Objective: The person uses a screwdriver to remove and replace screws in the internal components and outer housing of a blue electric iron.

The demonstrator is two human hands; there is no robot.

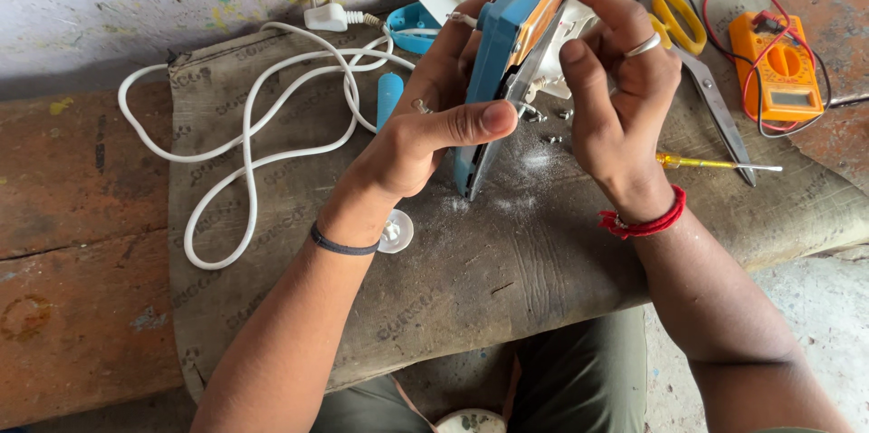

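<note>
Right now both hands are clamped around a blue electric iron (507,53) that stands tilted on its edge, its lower tip resting on the grey-brown cloth (507,279) spread over the worn reddish bench (81,216). The left hand (425,130) grips the iron's blue side, thumb stretched flat across the front edge and fingers wrapped behind, so it is closed firmly on the body. The right hand (615,89), a silver ring on one finger and a red thread at the wrist, holds the other side, fingers curled over the top and thumb pressed near the metal soleplate edge; it too is shut on the iron. Just below the iron lies a dusting of white powder (520,184) on the cloth, and a few small screws (557,116) sit between the hands, touching the cloth. Off to the left, the white power cord (244,139) loops loosely across cloth and bench, its plug (326,15) up near the paint-flecked wall. A small blue cylindrical part (389,94) lies just behind the left hand, and a clear round knob (396,231) rests beside the left wrist. Over on the right, yellow-handled scissors (697,53) lie near the right hand, a yellow-handled screwdriver (715,162) points away just beside the red-threaded wrist, and an orange multimeter (778,66) with red and black leads sits well apart at the cloth's far corner.
</note>
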